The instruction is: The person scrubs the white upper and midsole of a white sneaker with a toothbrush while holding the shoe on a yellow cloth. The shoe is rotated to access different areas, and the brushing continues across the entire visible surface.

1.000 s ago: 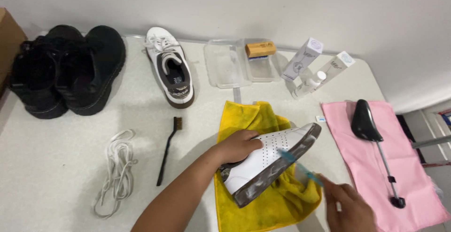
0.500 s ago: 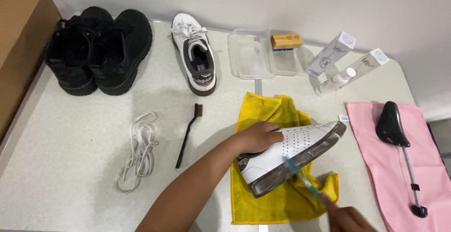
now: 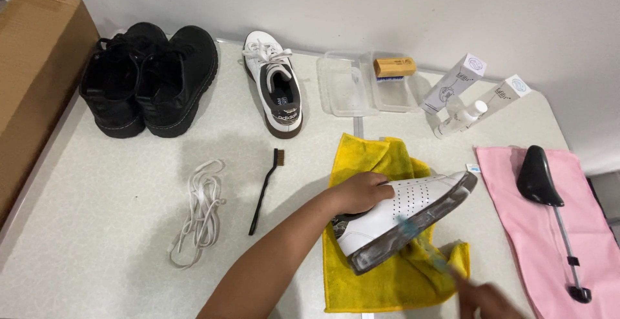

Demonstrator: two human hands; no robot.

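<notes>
The left hand (image 3: 361, 193) is clamping its fingers over the white sneaker (image 3: 403, 219), tilting it sole-out on the yellow cloth (image 3: 381, 280) at 5 o'clock, so the right hand (image 3: 487, 299), grip hidden, is scrubbing with a toothbrush (image 3: 423, 248).

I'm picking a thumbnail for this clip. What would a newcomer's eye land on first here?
First, the white perforated leather sneaker tipped on its side over the bright yellow microfibre cloth at bottom centre, steadied by the left hand while the right hand works a light blue toothbrush along its sole. Next, the pair of black lace-up boots at top left and the pink cloth on the right.
</notes>
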